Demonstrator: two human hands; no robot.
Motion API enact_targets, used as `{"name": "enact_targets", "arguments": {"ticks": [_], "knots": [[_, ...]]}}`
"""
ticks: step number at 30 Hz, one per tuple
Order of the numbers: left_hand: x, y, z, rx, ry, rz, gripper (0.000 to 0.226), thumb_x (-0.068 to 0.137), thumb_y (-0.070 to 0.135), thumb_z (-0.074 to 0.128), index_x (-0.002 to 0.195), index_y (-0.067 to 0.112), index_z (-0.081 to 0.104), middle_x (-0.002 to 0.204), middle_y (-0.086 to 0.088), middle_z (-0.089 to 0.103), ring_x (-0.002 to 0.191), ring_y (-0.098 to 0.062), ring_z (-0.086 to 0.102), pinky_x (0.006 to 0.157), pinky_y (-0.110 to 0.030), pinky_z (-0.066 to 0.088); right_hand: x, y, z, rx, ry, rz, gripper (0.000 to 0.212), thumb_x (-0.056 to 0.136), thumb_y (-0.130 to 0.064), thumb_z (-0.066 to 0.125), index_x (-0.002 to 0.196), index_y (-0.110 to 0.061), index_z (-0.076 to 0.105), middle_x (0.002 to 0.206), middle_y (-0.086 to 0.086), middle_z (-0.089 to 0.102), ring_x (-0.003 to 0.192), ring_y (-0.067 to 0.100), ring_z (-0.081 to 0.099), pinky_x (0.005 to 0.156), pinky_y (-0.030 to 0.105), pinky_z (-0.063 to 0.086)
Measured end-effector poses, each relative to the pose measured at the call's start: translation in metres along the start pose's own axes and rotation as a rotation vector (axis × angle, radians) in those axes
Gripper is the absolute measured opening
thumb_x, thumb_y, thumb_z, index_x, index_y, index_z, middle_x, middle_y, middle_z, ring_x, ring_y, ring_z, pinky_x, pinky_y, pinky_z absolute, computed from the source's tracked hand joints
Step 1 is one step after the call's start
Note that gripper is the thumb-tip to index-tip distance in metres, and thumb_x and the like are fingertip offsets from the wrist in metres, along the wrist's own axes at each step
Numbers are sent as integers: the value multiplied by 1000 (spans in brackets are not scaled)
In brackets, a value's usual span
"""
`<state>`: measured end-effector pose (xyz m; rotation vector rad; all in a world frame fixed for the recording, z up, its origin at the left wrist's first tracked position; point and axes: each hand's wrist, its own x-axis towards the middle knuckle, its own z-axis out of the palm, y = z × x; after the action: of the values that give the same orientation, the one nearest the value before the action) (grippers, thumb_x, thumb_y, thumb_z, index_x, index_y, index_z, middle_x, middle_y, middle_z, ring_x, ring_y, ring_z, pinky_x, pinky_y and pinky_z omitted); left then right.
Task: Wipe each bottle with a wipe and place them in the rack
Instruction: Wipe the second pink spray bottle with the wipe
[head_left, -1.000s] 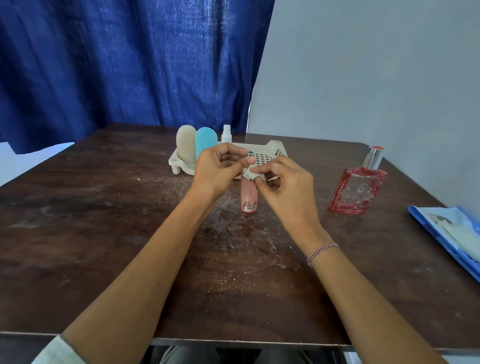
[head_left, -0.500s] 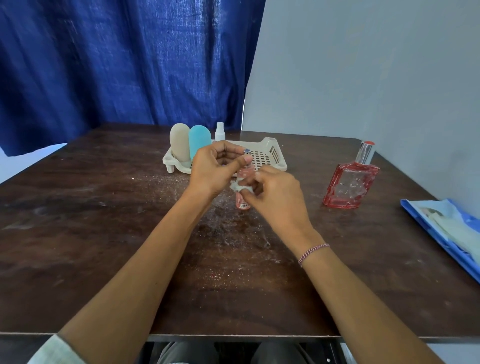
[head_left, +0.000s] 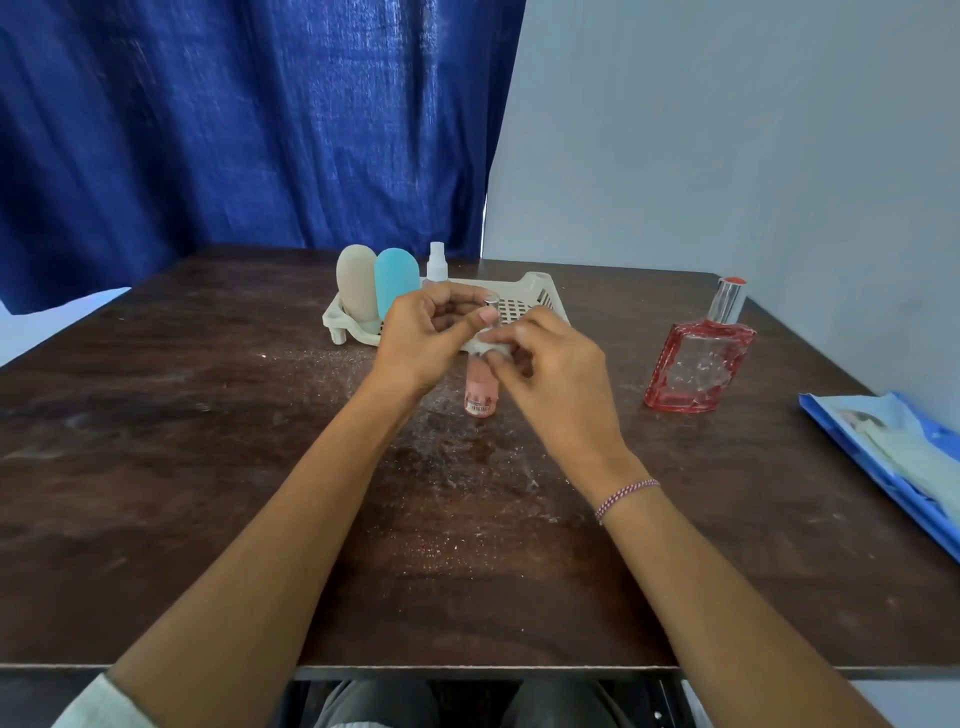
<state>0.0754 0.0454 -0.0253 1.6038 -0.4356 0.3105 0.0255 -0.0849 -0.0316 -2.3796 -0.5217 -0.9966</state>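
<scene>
A slim pink bottle (head_left: 481, 391) with a silver cap stands upright on the dark wooden table (head_left: 208, 467). My left hand (head_left: 426, 338) grips its top near the cap. My right hand (head_left: 556, 369) pinches a small white wipe (head_left: 483, 345) against the bottle's upper body. Behind them sits a cream plastic rack (head_left: 540, 293) holding a beige bottle (head_left: 357, 285), a light blue bottle (head_left: 396, 280) and a small clear spray bottle (head_left: 437, 262). A square red perfume bottle (head_left: 696, 364) stands on the table to the right.
A blue packet of wipes (head_left: 893, 457) lies at the table's right edge. A blue curtain (head_left: 234, 119) and a grey wall (head_left: 727, 130) back the table. White dusty specks cover the table's middle.
My right hand with the wipe slid down from the bottle's cap onto its upper body, then shifted slightly back up. My left hand kept its hold at the top.
</scene>
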Motion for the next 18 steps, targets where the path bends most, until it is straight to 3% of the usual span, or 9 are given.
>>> {"name": "enact_targets", "arguments": {"ticks": [6, 9, 14, 18], "knots": [[0, 0, -4, -4, -49, 10, 15, 89, 2, 57, 104, 1, 61, 88, -1, 66, 77, 2, 64, 73, -13, 51, 2, 8, 4, 64, 9, -5, 16, 83, -3, 64, 97, -10, 69, 95, 4, 60, 83, 18, 61, 73, 35, 55], [0, -3, -5, -16, -86, -22, 16, 95, 4, 48, 106, 8, 58, 92, 0, 63, 84, -1, 61, 78, -17, 50, 6, 14, 4, 83, 45, 51, 17, 83, 1, 62, 97, -7, 68, 99, 5, 60, 87, 16, 61, 77, 34, 54], [0, -6, -6, 24, -117, -10, 19, 98, 6, 43, 110, 10, 56, 97, 2, 62, 91, -5, 59, 85, -21, 49, 5, 9, 6, 109, 18, -32, 20, 84, 2, 61, 100, -8, 68, 100, 3, 59, 90, 10, 58, 83, 20, 49], [-1, -6, -8, 23, -125, -13, 21, 99, 6, 40, 111, 12, 56, 98, 3, 62, 91, -5, 59, 87, -22, 49, 7, 10, 5, 92, 44, -8, 19, 83, 1, 62, 98, -8, 69, 98, 3, 60, 88, 12, 60, 81, 27, 53]]}}
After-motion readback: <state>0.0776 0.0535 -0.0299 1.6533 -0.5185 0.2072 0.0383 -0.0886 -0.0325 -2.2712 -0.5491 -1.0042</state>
